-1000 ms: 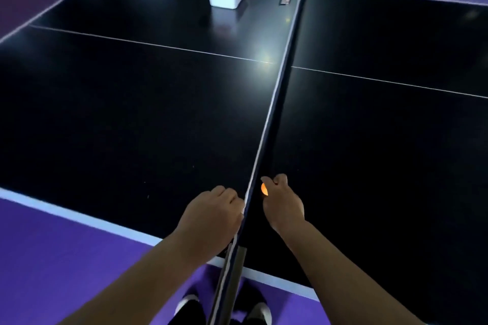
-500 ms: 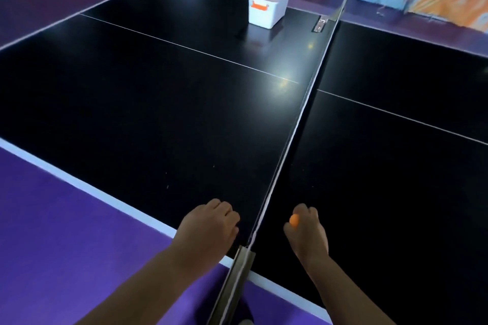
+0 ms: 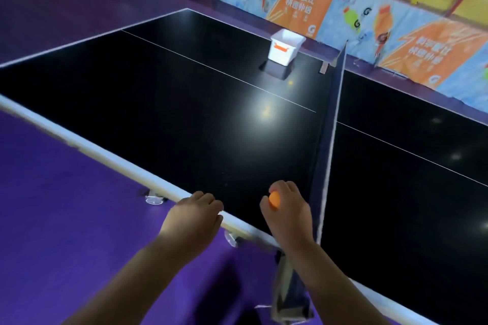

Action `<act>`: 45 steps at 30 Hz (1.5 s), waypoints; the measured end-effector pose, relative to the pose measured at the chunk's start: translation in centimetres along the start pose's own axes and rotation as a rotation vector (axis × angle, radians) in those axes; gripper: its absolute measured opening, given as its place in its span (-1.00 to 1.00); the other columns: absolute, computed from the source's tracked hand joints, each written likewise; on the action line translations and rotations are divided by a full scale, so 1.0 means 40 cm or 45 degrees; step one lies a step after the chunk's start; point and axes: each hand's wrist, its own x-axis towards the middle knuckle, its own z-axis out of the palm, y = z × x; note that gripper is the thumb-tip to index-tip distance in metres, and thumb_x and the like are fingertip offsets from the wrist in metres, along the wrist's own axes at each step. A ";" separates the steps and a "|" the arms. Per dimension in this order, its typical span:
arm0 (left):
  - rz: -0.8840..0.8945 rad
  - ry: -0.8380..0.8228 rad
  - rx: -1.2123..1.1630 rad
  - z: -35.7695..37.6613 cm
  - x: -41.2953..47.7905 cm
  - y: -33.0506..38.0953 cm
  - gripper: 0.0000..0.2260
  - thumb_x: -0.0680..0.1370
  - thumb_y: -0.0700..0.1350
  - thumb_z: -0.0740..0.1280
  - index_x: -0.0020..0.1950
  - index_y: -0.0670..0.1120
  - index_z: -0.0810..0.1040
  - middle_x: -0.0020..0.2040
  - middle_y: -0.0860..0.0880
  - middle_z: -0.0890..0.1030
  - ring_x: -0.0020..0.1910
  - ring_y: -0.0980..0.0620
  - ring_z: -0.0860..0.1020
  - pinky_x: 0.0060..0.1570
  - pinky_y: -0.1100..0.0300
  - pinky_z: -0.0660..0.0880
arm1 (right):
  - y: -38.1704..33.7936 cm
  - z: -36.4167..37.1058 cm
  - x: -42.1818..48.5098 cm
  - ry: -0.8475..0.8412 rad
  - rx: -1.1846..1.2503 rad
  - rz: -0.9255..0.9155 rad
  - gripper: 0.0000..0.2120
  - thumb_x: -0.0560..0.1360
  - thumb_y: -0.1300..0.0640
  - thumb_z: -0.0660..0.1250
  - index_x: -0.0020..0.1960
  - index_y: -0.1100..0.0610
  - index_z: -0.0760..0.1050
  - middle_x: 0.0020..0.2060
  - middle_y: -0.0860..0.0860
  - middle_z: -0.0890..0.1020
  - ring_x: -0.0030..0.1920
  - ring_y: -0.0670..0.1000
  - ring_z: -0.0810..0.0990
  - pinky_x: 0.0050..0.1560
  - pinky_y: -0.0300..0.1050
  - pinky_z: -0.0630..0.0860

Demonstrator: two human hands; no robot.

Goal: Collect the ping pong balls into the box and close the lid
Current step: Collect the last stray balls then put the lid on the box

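Right hand (image 3: 286,212) crossed net (image 3: 330,145); grips ball (image 3: 274,198)

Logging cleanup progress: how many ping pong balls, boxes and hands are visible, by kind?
Ping pong ball: 1, orange, pinched in the right hand
Box: 1, white, on the table
Hands: 2, counting the left hand
Total: 4
Two faint orange glints on the table are too blurred to count.

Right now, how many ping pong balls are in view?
1: an orange ball gripped in the right hand beside the net. Others may sit hidden inside the white box.
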 end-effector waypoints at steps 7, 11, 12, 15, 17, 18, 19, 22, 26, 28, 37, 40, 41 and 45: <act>-0.235 0.026 0.052 -0.122 -0.283 -0.368 -0.86 0.23 -0.13 0.52 -0.28 -0.02 0.61 -0.31 0.03 0.62 -0.35 -0.03 0.59 -0.54 0.20 0.50 | -0.387 0.268 -0.145 -0.220 0.001 -0.142 -0.91 0.46 0.03 0.30 -0.07 0.01 0.42 -0.18 -0.12 0.47 -0.21 -0.03 0.52 -0.25 -0.11 0.50; -0.359 0.037 0.016 -0.165 -0.430 -0.558 -0.88 0.24 -0.14 0.44 -0.26 -0.01 0.60 -0.38 0.03 0.59 -0.44 -0.06 0.58 -0.58 0.25 0.46 | -0.558 0.394 -0.197 -0.305 0.005 -0.286 -0.89 0.41 -0.03 0.22 -0.14 -0.01 0.40 -0.27 -0.13 0.48 -0.27 -0.05 0.49 -0.29 -0.19 0.46; -0.406 0.009 0.009 -0.172 -0.462 -0.597 -0.90 0.25 -0.15 0.44 -0.28 -0.01 0.58 -0.40 0.03 0.56 -0.45 -0.07 0.57 -0.59 0.23 0.47 | -0.594 0.421 -0.203 -0.326 -0.006 -0.342 -0.87 0.40 -0.02 0.23 -0.13 0.02 0.43 -0.29 -0.14 0.47 -0.29 -0.08 0.49 -0.31 -0.22 0.46; -0.532 0.014 0.069 -0.178 -0.544 -0.711 -0.96 0.31 -0.12 0.38 -0.33 -0.02 0.53 -0.41 0.03 0.54 -0.43 -0.06 0.57 -0.60 0.20 0.46 | -0.695 0.504 -0.196 -0.361 -0.059 -0.503 -0.85 0.41 0.00 0.31 -0.10 0.07 0.49 -0.30 -0.14 0.47 -0.30 -0.11 0.47 -0.33 -0.29 0.43; -0.648 0.029 0.060 -0.188 -0.586 -0.785 -0.84 0.35 -0.04 0.18 -0.33 -0.02 0.53 -0.40 0.03 0.56 -0.41 -0.05 0.59 -0.58 0.20 0.47 | -0.769 0.560 -0.176 -0.388 -0.106 -0.557 -0.84 0.43 -0.01 0.34 -0.10 0.07 0.48 -0.28 -0.11 0.49 -0.28 -0.10 0.45 -0.35 -0.38 0.32; -0.707 0.049 0.072 -0.194 -0.605 -0.825 -0.80 0.36 -0.02 0.14 -0.33 -0.02 0.52 -0.40 0.03 0.56 -0.40 -0.04 0.59 -0.57 0.21 0.46 | -0.809 0.590 -0.164 -0.421 -0.125 -0.577 -0.84 0.44 -0.02 0.34 -0.11 0.06 0.45 -0.27 -0.11 0.48 -0.27 -0.08 0.45 -0.37 -0.39 0.27; -0.760 0.056 0.084 -0.203 -0.622 -0.866 -0.81 0.36 -0.02 0.14 -0.34 -0.01 0.51 -0.41 0.03 0.55 -0.41 -0.04 0.58 -0.58 0.21 0.44 | -0.853 0.621 -0.152 -0.454 -0.133 -0.605 -0.83 0.45 -0.04 0.33 -0.12 0.04 0.42 -0.27 -0.10 0.46 -0.25 -0.06 0.45 -0.38 -0.36 0.29; -0.901 0.032 0.048 -0.239 -0.656 -0.992 -0.89 0.37 -0.06 0.22 -0.33 -0.04 0.48 -0.40 0.01 0.54 -0.37 -0.08 0.57 -0.54 0.18 0.43 | -0.985 0.727 -0.104 -0.514 -0.144 -0.700 -0.80 0.47 -0.06 0.31 -0.14 0.02 0.34 -0.25 -0.09 0.47 -0.24 -0.03 0.47 -0.35 -0.25 0.35; -1.098 0.082 -0.027 -0.264 -0.649 -1.192 -0.74 0.46 0.01 0.08 -0.12 -0.04 0.53 -0.17 0.00 0.60 -0.10 -0.08 0.56 -0.28 0.11 0.47 | -1.140 0.892 0.002 -0.586 -0.139 -0.792 -0.79 0.48 -0.05 0.31 -0.14 0.02 0.33 -0.25 -0.09 0.46 -0.27 -0.03 0.43 -0.39 -0.25 0.25; -1.157 0.091 -0.019 -0.269 -0.622 -1.305 -0.73 0.48 0.02 0.06 -0.05 -0.01 0.52 -0.09 0.03 0.60 -0.03 -0.05 0.56 -0.21 0.10 0.50 | -1.215 0.973 0.070 -0.638 -0.113 -0.821 -0.81 0.47 -0.03 0.33 -0.13 0.04 0.36 -0.25 -0.09 0.45 -0.27 -0.03 0.42 -0.40 -0.26 0.24; -1.289 0.188 -0.023 -0.370 -0.462 -1.766 -0.70 0.48 0.04 0.10 0.04 0.04 0.58 -0.06 0.06 0.64 0.01 -0.03 0.59 -0.18 0.13 0.50 | -1.592 1.221 0.399 -0.705 -0.130 -0.910 -0.83 0.46 0.01 0.35 -0.17 0.05 0.39 -0.26 -0.06 0.54 -0.30 -0.07 0.53 -0.34 -0.24 0.49; -1.342 0.154 -0.073 -0.385 -0.445 -1.904 -0.76 0.54 0.02 0.15 0.11 0.06 0.55 0.04 0.07 0.62 0.10 0.00 0.55 -0.08 0.13 0.48 | -1.718 1.303 0.484 -0.700 -0.160 -0.878 -0.83 0.45 0.03 0.33 -0.19 0.10 0.41 -0.29 -0.04 0.53 -0.32 -0.03 0.53 -0.35 -0.18 0.47; -1.356 0.144 -0.081 -0.388 -0.443 -1.957 -0.75 0.54 0.03 0.14 0.12 0.06 0.54 0.06 0.07 0.62 0.11 -0.01 0.54 -0.06 0.12 0.48 | -1.761 1.335 0.508 -0.697 -0.167 -0.870 -0.83 0.45 0.03 0.32 -0.19 0.11 0.42 -0.29 -0.03 0.53 -0.32 -0.02 0.53 -0.35 -0.16 0.47; -1.387 0.101 -0.099 -0.409 -0.429 -2.196 -0.68 0.50 0.06 0.06 0.09 0.05 0.53 0.06 0.05 0.61 0.12 -0.02 0.53 -0.07 0.12 0.48 | -1.933 1.474 0.586 -0.686 -0.163 -0.840 -0.83 0.44 0.06 0.33 -0.19 0.15 0.42 -0.32 -0.03 0.50 -0.32 0.01 0.51 -0.33 -0.12 0.44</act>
